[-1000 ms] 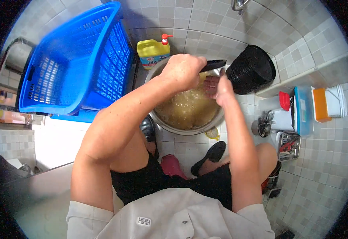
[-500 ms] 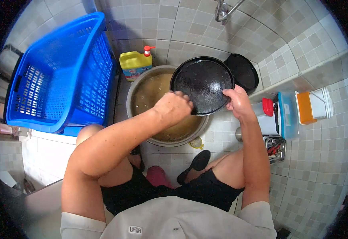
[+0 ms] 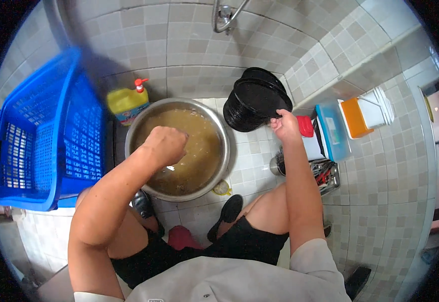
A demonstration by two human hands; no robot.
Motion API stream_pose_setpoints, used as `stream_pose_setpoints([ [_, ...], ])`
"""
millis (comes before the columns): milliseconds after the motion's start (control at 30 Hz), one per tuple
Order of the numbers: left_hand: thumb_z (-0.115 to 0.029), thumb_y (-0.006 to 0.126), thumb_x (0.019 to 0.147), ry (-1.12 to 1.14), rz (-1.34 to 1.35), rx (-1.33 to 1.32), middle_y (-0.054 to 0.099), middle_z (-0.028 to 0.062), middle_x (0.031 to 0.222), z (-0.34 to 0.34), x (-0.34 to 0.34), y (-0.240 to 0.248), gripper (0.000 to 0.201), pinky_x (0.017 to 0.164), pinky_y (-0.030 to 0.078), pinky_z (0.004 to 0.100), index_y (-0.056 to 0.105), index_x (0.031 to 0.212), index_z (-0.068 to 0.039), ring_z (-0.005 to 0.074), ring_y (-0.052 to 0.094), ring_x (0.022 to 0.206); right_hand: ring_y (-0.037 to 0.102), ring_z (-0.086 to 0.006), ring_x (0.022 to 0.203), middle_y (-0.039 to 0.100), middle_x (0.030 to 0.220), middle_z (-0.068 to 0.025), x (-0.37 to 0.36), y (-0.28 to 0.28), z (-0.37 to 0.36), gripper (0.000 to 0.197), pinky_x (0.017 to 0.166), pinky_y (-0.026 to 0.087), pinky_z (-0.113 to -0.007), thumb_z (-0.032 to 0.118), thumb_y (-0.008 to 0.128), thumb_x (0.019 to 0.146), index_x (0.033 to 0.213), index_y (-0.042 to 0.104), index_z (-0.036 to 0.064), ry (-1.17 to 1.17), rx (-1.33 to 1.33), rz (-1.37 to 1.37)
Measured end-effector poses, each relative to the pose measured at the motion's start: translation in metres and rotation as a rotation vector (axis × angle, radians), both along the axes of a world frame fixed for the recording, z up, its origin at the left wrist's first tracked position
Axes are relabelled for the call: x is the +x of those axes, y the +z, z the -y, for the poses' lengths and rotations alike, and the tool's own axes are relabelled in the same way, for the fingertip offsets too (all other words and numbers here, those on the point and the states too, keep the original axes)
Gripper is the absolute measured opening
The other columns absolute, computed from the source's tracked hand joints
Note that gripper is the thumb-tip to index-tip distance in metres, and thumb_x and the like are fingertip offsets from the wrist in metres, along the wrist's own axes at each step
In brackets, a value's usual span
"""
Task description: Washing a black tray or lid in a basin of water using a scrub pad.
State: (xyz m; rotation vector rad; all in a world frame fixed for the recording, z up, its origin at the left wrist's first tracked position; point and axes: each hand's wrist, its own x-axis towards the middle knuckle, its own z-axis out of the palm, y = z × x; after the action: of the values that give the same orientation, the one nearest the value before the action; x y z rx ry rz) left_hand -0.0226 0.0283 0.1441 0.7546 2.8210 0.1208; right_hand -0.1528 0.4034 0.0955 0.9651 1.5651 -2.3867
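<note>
On the left side of the frame, a blue basket (image 3: 81, 151) is seen, with a yellow jug (image 3: 124, 104) just to its right. Left of the middle, a big metal tub (image 3: 223, 136) is filled with brown water (image 3: 202, 151). Over the water, the left hand (image 3: 166, 145) is curled up; whether anything is held in it cannot be told. In the upper middle, a round black plate (image 3: 264, 96) is pinched at its edge by the right hand (image 3: 285, 126). A moment ago it was held over the tub by both hands. Now it has been brought to the black stack (image 3: 233, 115), so its turn over the water seems done. Farther right, an orange box (image 3: 356, 117) is seen.
</note>
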Motion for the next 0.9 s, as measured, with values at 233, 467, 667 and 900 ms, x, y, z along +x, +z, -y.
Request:
stream_pose_setpoints([
  [233, -0.036, 0.066, 0.080, 0.026, 0.066, -0.028, 0.067, 0.0173, 0.080, 0.003, -0.004, 0.007, 0.034, 0.070, 0.053, 0.0443, 0.064, 0.093, -0.004, 0.0335, 0.067, 0.079, 0.051, -0.0217, 0.055, 0.052, 0.078, -0.0127, -0.025, -0.035, -0.018, 0.018, 0.043, 0.039, -0.027, 0.015, 0.052, 0.090, 0.103, 0.044, 0.0053, -0.166, -0.105, 0.002],
  [467, -0.031, 0.064, 0.081, 0.054, 0.093, -0.024, 0.068, 0.0181, 0.085, 0.003, -0.008, 0.012, 0.029, 0.075, 0.053, 0.0419, 0.066, 0.091, -0.004, 0.0329, 0.066, 0.084, 0.057, -0.0225, 0.058, 0.063, 0.080, -0.0168, -0.032, -0.033, 0.001, 0.029, 0.051, 0.047, -0.034, 0.031, 0.044, 0.097, 0.103, 0.046, 0.0033, 0.040, 0.102, 0.166],
  [667, -0.031, 0.064, 0.081, 0.050, 0.115, -0.039, 0.067, 0.0184, 0.085, 0.003, -0.010, 0.014, 0.029, 0.075, 0.053, 0.0422, 0.066, 0.091, -0.004, 0.0332, 0.066, 0.084, 0.054, -0.0169, 0.052, 0.061, 0.071, -0.0094, -0.034, -0.031, 0.001, 0.017, 0.044, 0.039, -0.029, 0.024, 0.048, 0.091, 0.084, 0.052, 0.0082, 0.269, 0.242, 0.124],
  [900, -0.031, 0.064, 0.080, 0.088, 0.101, 0.008, 0.067, 0.0180, 0.082, 0.015, -0.002, 0.015, 0.029, 0.074, 0.052, 0.0428, 0.066, 0.091, -0.004, 0.0336, 0.066, 0.082, 0.052, -0.0158, 0.050, 0.059, 0.067, -0.0074, -0.024, -0.015, 0.026, 0.015, 0.040, 0.037, -0.028, 0.021, 0.050, 0.089, 0.082, 0.051, 0.0081, 0.262, 0.349, 0.126],
])
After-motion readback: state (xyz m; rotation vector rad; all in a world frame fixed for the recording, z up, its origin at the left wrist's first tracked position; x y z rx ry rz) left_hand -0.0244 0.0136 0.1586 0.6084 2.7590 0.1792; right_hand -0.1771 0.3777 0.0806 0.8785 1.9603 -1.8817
